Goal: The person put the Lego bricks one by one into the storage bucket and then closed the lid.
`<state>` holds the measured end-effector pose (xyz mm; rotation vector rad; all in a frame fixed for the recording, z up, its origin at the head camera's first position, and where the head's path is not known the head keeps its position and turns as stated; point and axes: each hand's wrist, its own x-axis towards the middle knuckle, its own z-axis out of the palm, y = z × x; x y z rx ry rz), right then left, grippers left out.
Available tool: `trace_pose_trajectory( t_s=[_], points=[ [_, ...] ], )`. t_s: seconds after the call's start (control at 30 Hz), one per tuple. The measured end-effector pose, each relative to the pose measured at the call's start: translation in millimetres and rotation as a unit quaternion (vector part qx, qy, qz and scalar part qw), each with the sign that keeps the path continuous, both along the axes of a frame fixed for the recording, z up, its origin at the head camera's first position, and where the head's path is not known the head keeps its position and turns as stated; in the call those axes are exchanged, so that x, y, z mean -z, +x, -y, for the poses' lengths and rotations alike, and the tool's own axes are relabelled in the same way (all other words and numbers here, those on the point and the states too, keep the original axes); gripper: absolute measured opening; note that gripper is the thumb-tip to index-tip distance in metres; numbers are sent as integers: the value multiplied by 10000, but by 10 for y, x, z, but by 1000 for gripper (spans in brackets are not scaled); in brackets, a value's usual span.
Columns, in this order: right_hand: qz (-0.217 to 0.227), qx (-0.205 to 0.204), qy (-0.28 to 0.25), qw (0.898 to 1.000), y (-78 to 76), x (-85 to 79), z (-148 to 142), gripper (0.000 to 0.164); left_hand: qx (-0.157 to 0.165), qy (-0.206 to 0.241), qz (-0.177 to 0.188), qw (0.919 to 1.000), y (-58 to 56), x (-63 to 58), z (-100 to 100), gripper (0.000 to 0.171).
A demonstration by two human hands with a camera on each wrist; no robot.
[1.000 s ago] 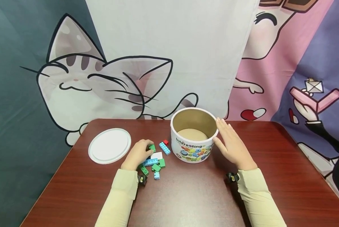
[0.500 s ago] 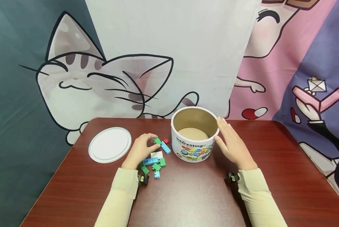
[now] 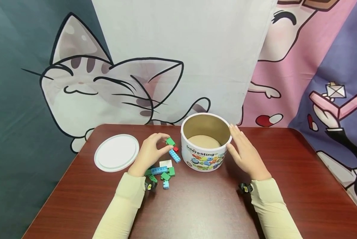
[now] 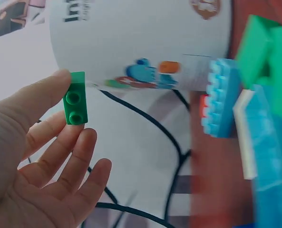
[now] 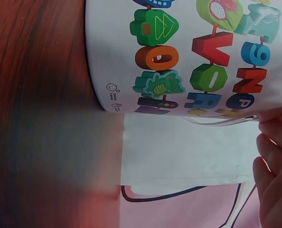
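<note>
My left hand (image 3: 150, 152) pinches a green toy brick (image 3: 170, 141) between thumb and fingers, raised off the table. Two studs of that brick face the left wrist camera. Just right of it stands a round white bucket (image 3: 200, 161) with "Interesting" printed on its side; its visible floor is bare. Against the bucket's right rim lies my right hand (image 3: 246, 154), fingers straight. Below the left hand are a blue brick (image 3: 174, 156), a partly covered red brick (image 3: 176, 149), a white brick (image 3: 166, 163), a longer blue brick (image 3: 159, 170) and several green bricks (image 3: 165, 176).
A round white lid (image 3: 116, 153) lies flat on the brown table (image 3: 193, 205), left of the bricks. One small light-blue brick (image 3: 166, 185) sits nearest the front. Behind the table's back edge hangs a cartoon-printed cloth (image 3: 196, 49).
The left hand has lifted the green brick from the pile and carried it right and away from me, toward the bucket. My right hand has stayed at the rim.
</note>
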<state>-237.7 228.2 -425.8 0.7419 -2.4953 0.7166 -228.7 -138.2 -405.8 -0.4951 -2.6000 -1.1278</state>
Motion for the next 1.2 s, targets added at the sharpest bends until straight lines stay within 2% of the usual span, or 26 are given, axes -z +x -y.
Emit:
trace_pose_trajectory(
  t_s=[0.1,0.33,0.57,0.83,0.93,1.0,1.2],
  points=[
    [-10,-18,-30,10000,8,-1,5,64,71,23,-62,10000,-8,-136,-30,39],
    [-7,-5,-38,10000,15,-1,10,64,345,34,-471,9983,-75,-438,-151,39],
    [-14,12,-33,10000,7,-3,11,65,724,162,-341,9967,-228,-639,-359,38],
    [-10,43,-55,10000,16,-1,-3,65,1301,600,187,9895,-449,-654,-665,38],
    [8,47,-47,10000,13,-1,-3,65,1390,660,405,9873,-512,-631,-785,37],
    [24,49,-33,10000,8,-1,0,66,1387,550,519,9874,-550,-611,-859,38],
    [34,70,-41,10000,12,3,13,66,1304,-246,565,9896,-636,-566,-1004,42]
  ],
)
